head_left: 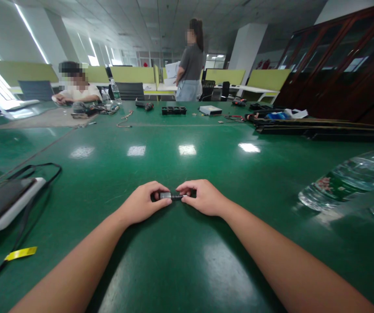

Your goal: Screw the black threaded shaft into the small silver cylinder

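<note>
Between my two hands lies a small silver metal piece with a dark, coil-like ribbed shaft (175,198) and a thin bright tip at its right end. My left hand (144,201) is closed, with thumb and fingers pinching the silver body (165,196). From the other side, the thumb and fingertips of my right hand (205,198) pinch around the thin tip. Both hands rest low over the green table (174,243). The fingers partly cover the piece, so its exact kind cannot be made out.
Clear plastic bottles (343,184) lie at the right. A dark-screened device (7,208) with a black cable (27,213) sits at the left. Loose parts, a flat silver box (210,110) and black strips (320,130) line the far side. One person (82,93) sits there; another (192,61) stands beyond.
</note>
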Demonstrator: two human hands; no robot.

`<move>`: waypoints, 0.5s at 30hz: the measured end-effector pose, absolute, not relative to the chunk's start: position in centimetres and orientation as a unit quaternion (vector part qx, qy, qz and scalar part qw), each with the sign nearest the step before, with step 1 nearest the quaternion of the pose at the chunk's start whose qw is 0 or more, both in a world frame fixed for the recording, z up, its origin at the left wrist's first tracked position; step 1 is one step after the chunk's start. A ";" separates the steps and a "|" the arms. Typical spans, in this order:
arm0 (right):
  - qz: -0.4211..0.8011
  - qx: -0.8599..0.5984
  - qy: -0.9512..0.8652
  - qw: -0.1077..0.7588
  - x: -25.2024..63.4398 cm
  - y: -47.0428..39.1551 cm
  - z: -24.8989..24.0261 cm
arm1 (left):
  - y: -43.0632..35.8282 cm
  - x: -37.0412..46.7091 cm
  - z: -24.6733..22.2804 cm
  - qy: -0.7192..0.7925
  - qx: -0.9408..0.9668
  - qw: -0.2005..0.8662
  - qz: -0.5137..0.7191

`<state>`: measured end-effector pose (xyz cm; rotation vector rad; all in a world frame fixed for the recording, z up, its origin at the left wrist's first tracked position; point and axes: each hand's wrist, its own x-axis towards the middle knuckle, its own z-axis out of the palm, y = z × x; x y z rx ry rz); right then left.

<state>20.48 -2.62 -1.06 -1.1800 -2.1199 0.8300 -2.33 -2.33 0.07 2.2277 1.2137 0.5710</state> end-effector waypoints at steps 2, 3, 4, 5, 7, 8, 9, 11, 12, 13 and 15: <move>0.311 -0.441 -0.792 0.285 20.4 -2.7 -1.0 | -2.4 -2.3 0.1 0.451 0.825 0.269 0.210; 0.311 -0.441 -0.792 0.286 20.4 -2.7 -1.0 | -2.4 -2.3 0.1 0.450 0.825 0.271 0.209; 0.311 -0.442 -0.792 0.285 20.4 -2.7 -1.0 | -2.4 -2.3 0.1 0.449 0.825 0.272 0.208; 0.311 -0.442 -0.792 0.285 20.4 -2.7 -1.0 | -2.4 -2.3 0.1 0.447 0.826 0.272 0.208; 0.309 -0.444 -0.792 0.284 20.4 -2.7 -1.0 | -2.4 -2.3 0.1 0.444 0.830 0.268 0.206; 0.307 -0.445 -0.792 0.283 20.4 -2.7 -1.0 | -2.4 -2.3 0.1 0.443 0.831 0.266 0.205; 0.305 -0.447 -0.792 0.281 20.4 -2.7 -1.0 | -2.4 -2.3 0.0 0.442 0.833 0.264 0.204; 0.302 -0.449 -0.794 0.276 20.4 -2.8 -0.9 | -2.4 -2.3 0.0 0.440 0.834 0.262 0.204; 0.300 -0.449 -0.796 0.274 20.4 -2.8 -0.9 | -2.4 -2.3 -0.1 0.440 0.835 0.261 0.204; 0.297 -0.448 -0.798 0.272 20.4 -2.8 -0.9 | -2.4 -2.3 -0.1 0.439 0.835 0.261 0.206; 0.279 -0.445 -0.807 0.271 20.3 -2.9 -0.8 | -2.4 -2.3 0.0 0.438 0.835 0.260 0.207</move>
